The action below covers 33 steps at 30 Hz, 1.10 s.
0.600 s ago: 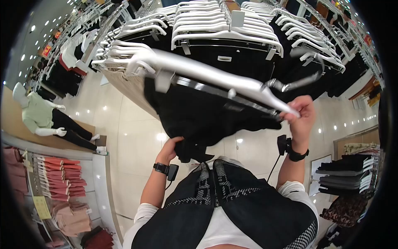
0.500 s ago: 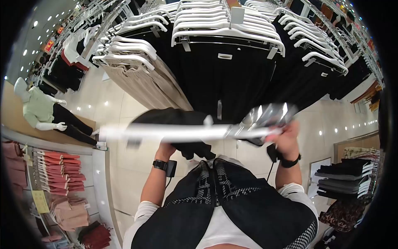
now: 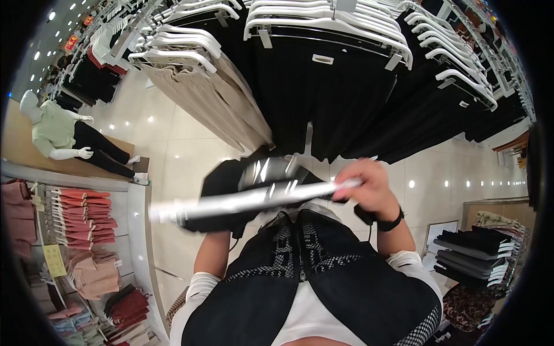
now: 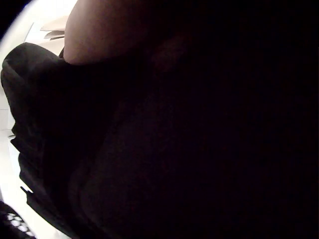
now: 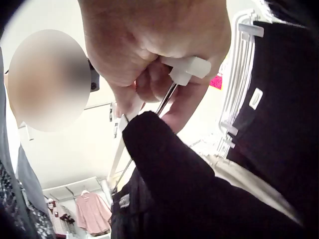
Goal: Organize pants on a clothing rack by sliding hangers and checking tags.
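Note:
My right hand (image 3: 369,184) grips one end of a white clip hanger (image 3: 231,203), which lies crosswise in front of my body and is blurred by motion. Close up in the right wrist view, the fingers curl round the hanger end beside a white clip (image 5: 197,67) and a thin metal rod (image 5: 167,99). Black trousers (image 3: 219,180) are bunched behind and below the hanger; their cloth and a small label (image 5: 124,201) show in the right wrist view. Part of my left hand (image 4: 99,35) lies against the dark cloth; its fingers are hidden, and the head view covers it with the hanger and trousers.
Ahead stands a rack of black trousers (image 3: 323,109) on white hangers, with beige trousers (image 3: 208,95) to its left. A mannequin (image 3: 57,130) and shelves of pink clothes (image 3: 86,216) are on the left. Folded dark garments (image 3: 470,254) hang at the right.
The hanger has swung down from in front of the rack to near my body, levelling out. My right hand has moved down and left with it. My left hand has become covered in the head view.

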Each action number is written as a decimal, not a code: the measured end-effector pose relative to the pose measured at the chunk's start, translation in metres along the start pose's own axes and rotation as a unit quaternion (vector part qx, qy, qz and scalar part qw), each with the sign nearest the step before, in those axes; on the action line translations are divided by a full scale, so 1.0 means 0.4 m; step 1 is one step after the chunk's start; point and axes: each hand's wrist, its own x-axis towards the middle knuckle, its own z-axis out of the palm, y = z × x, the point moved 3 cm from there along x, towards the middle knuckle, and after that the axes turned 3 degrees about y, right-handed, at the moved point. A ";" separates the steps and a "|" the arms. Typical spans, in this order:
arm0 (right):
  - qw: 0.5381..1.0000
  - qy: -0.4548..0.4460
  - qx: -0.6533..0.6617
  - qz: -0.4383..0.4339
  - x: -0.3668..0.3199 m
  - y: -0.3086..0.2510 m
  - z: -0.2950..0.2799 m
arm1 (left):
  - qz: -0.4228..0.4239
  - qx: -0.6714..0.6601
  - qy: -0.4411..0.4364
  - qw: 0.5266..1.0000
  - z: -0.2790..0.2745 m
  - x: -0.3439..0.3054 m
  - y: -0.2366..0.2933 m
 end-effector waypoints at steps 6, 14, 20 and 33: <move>0.956 0.201 -0.187 -0.106 0.034 0.010 -0.105 | 0.025 -0.020 0.038 0.999 0.020 -0.029 -0.022; 0.980 0.193 -0.042 -0.030 -0.008 0.063 -0.107 | 0.008 0.008 0.049 0.999 0.019 -0.022 -0.001; 0.993 -0.029 0.081 -0.080 0.010 0.002 -0.102 | 0.025 -0.047 0.086 0.995 -0.018 0.022 -0.012; 0.955 0.278 -0.105 0.014 -0.053 0.029 -0.215 | 0.124 0.663 -0.009 0.738 -0.082 0.182 -0.131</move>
